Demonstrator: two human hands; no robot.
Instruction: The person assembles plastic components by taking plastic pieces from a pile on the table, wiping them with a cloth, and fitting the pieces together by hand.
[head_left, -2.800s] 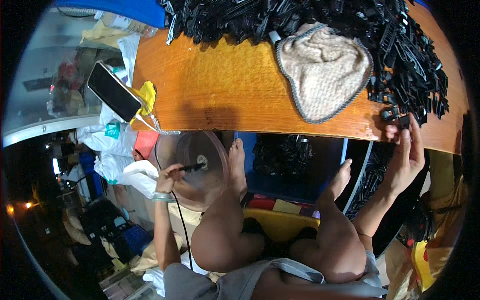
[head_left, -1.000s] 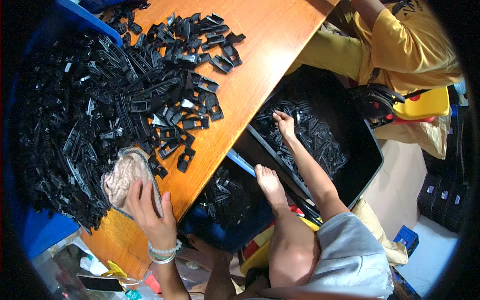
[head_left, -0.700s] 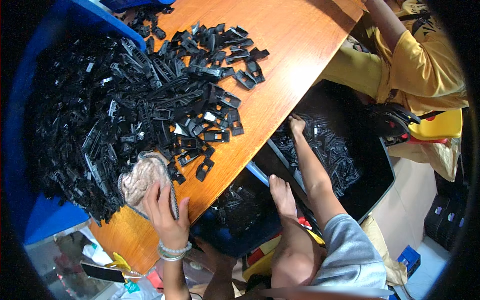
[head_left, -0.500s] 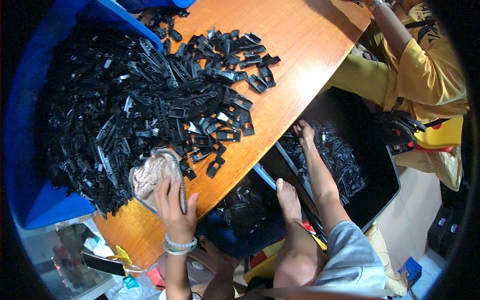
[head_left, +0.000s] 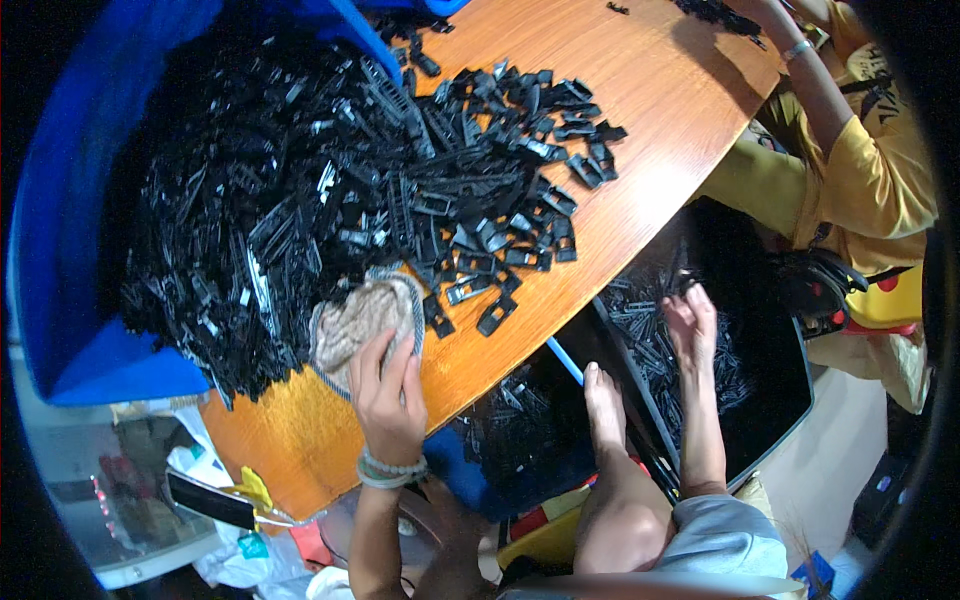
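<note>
Across the wooden bench (head_left: 650, 150) spreads a large heap of black plastic parts (head_left: 300, 230), so much seems left to handle, though plenty of similar pieces (head_left: 645, 340) already lie in the black bin (head_left: 780, 370) below. The left hand (head_left: 390, 405) has its fingers slightly apart over the beige cloth (head_left: 365, 315); the right hand (head_left: 690, 335) hovers above the bin, its grip too blurred to tell.

Orange-brown grain streaks the wooden bench (head_left: 690, 130), small black plastic parts (head_left: 330, 215) gleam along its far edge, and here's the fuzzy beige cloth (head_left: 365, 318), grey-bordered, near the front edge! Blue, the plastic bin (head_left: 120, 378); yellow, the co-worker's shirt (head_left: 880, 190)!
</note>
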